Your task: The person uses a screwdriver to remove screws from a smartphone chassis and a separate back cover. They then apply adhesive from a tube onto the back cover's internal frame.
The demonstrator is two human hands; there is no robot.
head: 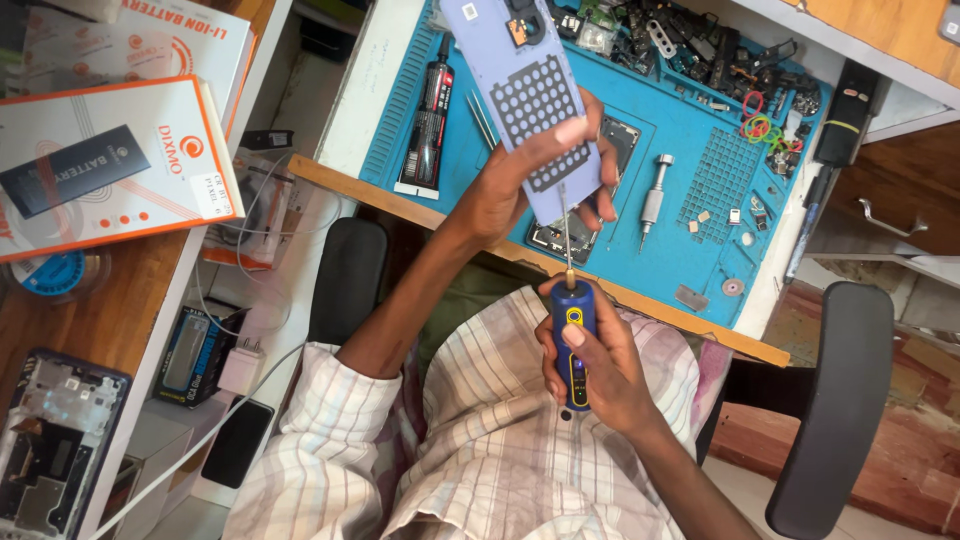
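The blue work mat point(690, 150) fills the upper centre of the frame, on a bench edged with a wooden strip. Above it, the left hand point(520, 185) holds a lilac phone back cover point(525, 90), fingers wrapped round its lower end, thumb pressed on the perforated inner panel. At lower centre, the right hand point(590, 365) is closed round a blue precision screwdriver point(573, 340), its thin shaft pointing up to the cover's lower edge; whether the tip is seated cannot be told.

Keep the shaft in line with the fastener and the cover held steady.

Below the cover lies an opened phone body point(560, 238). A black adhesive tube point(425, 125) lies upper left of the mat, a silver driver point(655, 195) to the right, loose small parts point(700, 50) along the top.
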